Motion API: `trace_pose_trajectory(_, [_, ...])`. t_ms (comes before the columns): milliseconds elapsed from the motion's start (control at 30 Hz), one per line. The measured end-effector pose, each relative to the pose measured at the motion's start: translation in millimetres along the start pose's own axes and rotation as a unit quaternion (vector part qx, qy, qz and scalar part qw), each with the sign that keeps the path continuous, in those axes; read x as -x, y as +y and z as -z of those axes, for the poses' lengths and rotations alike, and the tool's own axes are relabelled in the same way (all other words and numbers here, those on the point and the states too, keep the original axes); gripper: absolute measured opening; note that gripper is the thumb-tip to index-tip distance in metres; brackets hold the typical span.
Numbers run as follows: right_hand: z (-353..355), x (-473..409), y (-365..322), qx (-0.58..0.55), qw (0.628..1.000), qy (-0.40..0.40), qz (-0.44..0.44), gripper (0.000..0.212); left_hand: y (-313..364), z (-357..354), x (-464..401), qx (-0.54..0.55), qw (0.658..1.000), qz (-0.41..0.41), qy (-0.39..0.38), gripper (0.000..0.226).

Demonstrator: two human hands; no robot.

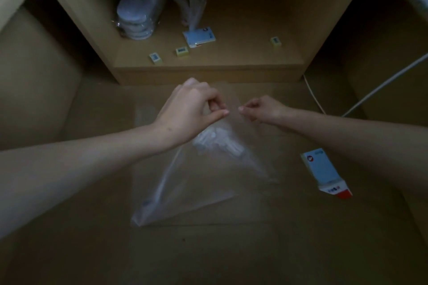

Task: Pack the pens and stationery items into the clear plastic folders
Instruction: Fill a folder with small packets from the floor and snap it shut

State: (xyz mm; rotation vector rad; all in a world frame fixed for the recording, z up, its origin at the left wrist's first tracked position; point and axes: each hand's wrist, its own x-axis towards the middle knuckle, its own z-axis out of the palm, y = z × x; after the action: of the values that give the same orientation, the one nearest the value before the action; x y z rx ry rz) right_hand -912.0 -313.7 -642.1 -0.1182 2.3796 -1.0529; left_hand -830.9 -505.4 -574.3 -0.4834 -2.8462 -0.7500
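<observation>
The left hand pinches the top edge of the folder between thumb and curled fingers; the right hand pinches the same edge just beside it, fingers curled. The folder is clear, glossy plastic, lifted at the pinched edge and sloping down to the surface, where its lower left corner rests. A cluster of white items shows through it, below the left hand; what they are cannot be told. The surface is brown cardboard in dim light. A blue-and-white packet with a red end lies near the right edge, apart from the folder. At the far edge an open cardboard box holds a small packet, three small yellow blocks, and wrapped discs. A white cable crosses the far right corner.
</observation>
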Motion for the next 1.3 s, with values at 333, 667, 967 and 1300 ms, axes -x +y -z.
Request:
trace_pose_trajectory(333, [-10, 2, 26, -0.092, 0.989, 0.002, -0.115, 0.033, -44, -11, 40, 0.0, 0.99, 0.133, -0.055, 0.037])
trace_pose_trajectory(667, [-10, -12, 39, -0.126, 0.984, 0.012, -0.124, 0.018, -125, -16, 134, 0.115, 0.829, 0.542, -0.073, 0.055])
trace_pose_trajectory(967, [-5, -4, 41, -0.187, 0.975, 0.012, -0.123, 0.017, -127, -46, 142, 0.299, 0.742, 0.6, 0.028, 0.029])
trace_pose_trajectory(1300, [29, 27, 27, -0.253, 0.962, 0.022, -0.105, 0.017, -102, -27, 132, 0.305, 0.814, 0.461, 0.18, 0.019])
